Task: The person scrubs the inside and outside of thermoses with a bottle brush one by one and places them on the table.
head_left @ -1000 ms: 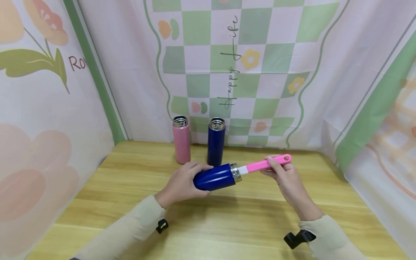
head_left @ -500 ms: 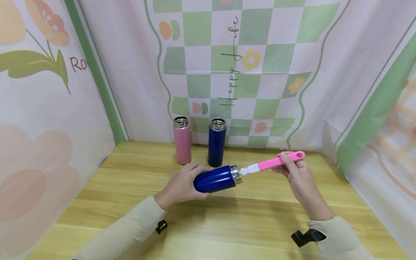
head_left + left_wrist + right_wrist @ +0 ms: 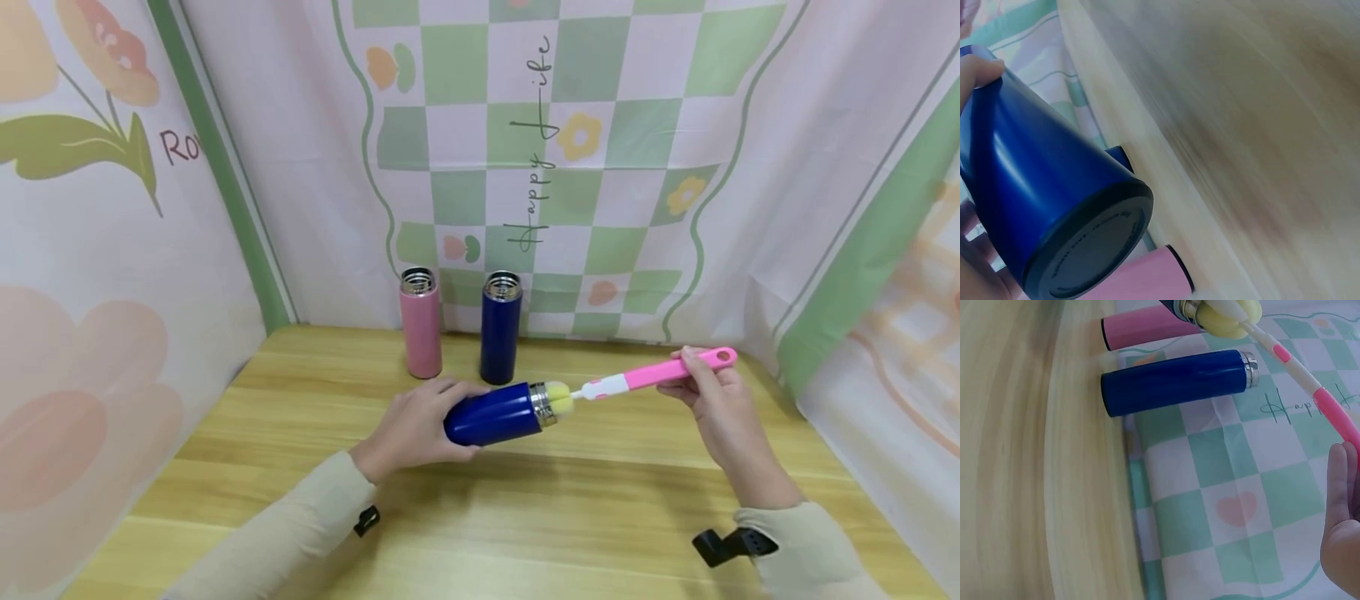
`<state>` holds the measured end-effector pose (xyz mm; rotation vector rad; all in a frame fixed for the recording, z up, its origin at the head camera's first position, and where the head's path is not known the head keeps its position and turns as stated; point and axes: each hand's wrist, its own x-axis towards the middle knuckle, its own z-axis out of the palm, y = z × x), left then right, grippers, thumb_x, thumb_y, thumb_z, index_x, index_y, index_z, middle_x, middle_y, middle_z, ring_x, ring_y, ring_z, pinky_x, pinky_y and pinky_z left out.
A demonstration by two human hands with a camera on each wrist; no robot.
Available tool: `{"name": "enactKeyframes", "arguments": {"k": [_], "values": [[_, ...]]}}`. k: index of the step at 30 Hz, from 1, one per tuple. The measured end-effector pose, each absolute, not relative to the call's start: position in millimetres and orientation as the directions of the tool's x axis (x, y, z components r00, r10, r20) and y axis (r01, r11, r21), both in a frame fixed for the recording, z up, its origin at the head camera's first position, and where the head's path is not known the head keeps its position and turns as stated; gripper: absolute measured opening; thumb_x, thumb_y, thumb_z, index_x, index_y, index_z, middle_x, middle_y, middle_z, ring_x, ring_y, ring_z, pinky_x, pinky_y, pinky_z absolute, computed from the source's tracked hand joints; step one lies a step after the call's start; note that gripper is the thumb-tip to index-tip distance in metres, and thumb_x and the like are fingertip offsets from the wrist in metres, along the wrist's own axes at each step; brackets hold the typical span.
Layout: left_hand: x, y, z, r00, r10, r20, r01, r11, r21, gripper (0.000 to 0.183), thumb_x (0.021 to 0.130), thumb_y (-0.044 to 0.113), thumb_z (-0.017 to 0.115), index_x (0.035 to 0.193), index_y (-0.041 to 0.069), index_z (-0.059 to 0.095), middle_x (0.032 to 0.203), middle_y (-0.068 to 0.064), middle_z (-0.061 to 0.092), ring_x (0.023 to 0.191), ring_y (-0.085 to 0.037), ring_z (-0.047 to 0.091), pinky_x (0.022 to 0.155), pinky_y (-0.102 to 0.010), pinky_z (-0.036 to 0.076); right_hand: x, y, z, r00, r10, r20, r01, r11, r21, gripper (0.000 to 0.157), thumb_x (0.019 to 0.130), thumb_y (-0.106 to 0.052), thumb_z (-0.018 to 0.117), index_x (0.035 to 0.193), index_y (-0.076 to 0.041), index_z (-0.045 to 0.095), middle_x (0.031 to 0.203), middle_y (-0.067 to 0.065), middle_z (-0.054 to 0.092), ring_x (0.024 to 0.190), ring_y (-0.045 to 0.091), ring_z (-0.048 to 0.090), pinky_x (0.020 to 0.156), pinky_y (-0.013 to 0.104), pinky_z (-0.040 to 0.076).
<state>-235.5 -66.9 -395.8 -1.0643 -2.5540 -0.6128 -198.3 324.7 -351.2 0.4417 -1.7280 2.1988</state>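
My left hand (image 3: 420, 423) grips a shiny blue bottle (image 3: 495, 415) round its lower body, tilted over the table with its steel mouth toward the right. In the left wrist view the bottle's dark base (image 3: 1100, 244) faces the camera. My right hand (image 3: 723, 408) pinches the pink handle of a bottle brush (image 3: 660, 373) near its end. The brush's yellow sponge head (image 3: 559, 397) sits at the bottle's mouth, partly outside it. From the right wrist view, the sponge (image 3: 1225, 322) bulges out at the steel neck.
Behind the hands, a pink bottle (image 3: 422, 329) and a second blue bottle (image 3: 500, 333) stand upright without lids at the back of the wooden table (image 3: 525, 533). A patterned curtain (image 3: 570, 192) hangs just behind them, with more fabric at both sides.
The right hand has moved to the right with the brush, drawing it from the bottle until the yellow sponge shows at the mouth. The left hand and its bottle stay nearly in place.
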Motion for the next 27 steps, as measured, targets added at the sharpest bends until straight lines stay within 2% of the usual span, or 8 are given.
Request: {"name": "enactKeyframes", "arguments": {"k": [4,12,27], "values": [[-235,-65,-395,-0.67,0.603,0.433,0.731,0.638,0.242,0.074,0.072,0.059,0.081,0.138,0.038,0.055,0.122,0.006,0.062,0.102,-0.011,0.06,0.077,-0.037,0.054,-198,330,-350,-0.898,0.069,0.435,-0.437,-0.255,-0.863,0.019,0.105,-0.011,0.05,0.103,-0.002,0.067,0.092,0.008,0.071,0.085,0.015,0.071,0.077,0.027,0.057],[-232,-66,-397,-0.669,0.597,0.442,0.728,0.646,0.23,0.073,0.072,0.061,0.08,0.136,0.037,0.058,0.12,0.004,0.064,0.101,-0.012,0.06,0.076,-0.038,0.054,-198,342,-348,-0.918,0.113,0.38,-0.396,-0.318,-0.861,0.018,0.104,-0.011,0.053,0.1,0.0,0.067,0.092,0.009,0.069,0.084,0.016,0.072,0.077,0.027,0.056],[-223,-68,-393,-0.68,0.584,0.445,0.721,0.642,0.259,0.073,0.071,0.057,0.083,0.137,0.038,0.058,0.119,0.004,0.064,0.102,-0.013,0.06,0.076,-0.039,0.053,-197,349,-344,-0.936,0.196,0.292,-0.342,-0.317,-0.885,0.02,0.102,-0.017,0.059,0.096,0.0,0.067,0.089,0.008,0.065,0.078,0.016,0.071,0.074,0.027,0.057]]}}
